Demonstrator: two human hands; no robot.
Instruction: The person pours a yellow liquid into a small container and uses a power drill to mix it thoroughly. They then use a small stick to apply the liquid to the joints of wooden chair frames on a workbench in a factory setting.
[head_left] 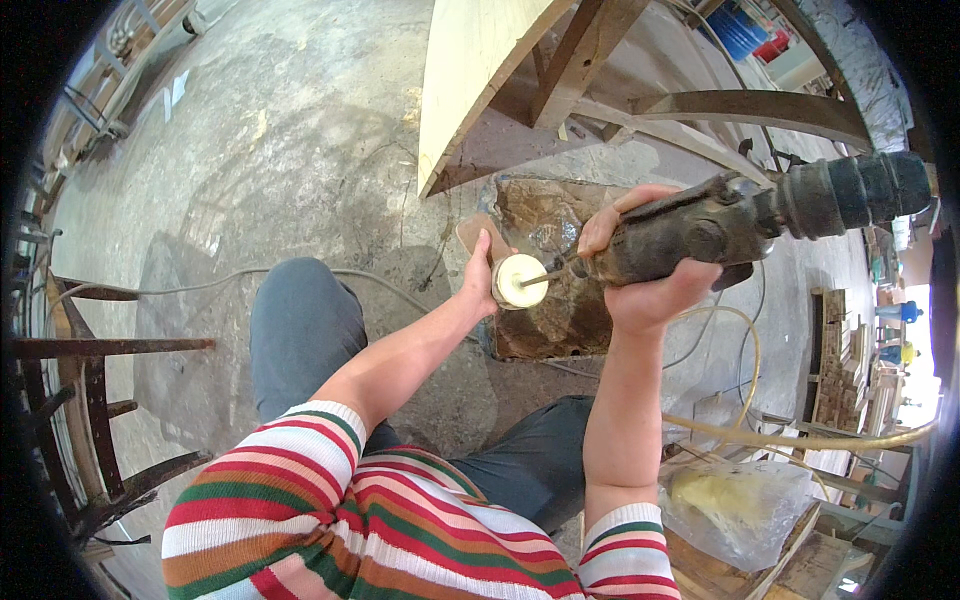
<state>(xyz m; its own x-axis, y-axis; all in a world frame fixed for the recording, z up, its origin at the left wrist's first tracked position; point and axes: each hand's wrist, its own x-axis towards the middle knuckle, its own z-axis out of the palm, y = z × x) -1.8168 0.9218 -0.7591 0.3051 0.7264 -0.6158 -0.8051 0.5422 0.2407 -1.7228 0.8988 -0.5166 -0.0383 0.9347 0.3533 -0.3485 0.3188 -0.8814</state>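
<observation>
Dark power tool (690, 225) aslant; shaft (546, 276) at pale round disc (519, 284); brown piece (472, 233) beside.

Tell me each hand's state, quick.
Left hand: closed on a flat, brown, round-cornered piece.
Right hand: closed around a bulky, blackish power tool with a pale, round disc.

Clock directions centre on the left hand (484, 272). Free passage extends from 10 to 11 o'clock, above the grey concrete floor (280, 150); a thin grey cable (205, 283) lies low toward 9. A pale, flat wooden panel (490, 80) bars 12. A bulky black power tool (665, 235), gripped by the right hand (665, 290), blocks 2 to 3. A knee in dark blue-grey trousers (305, 335) obstructs 8.
</observation>
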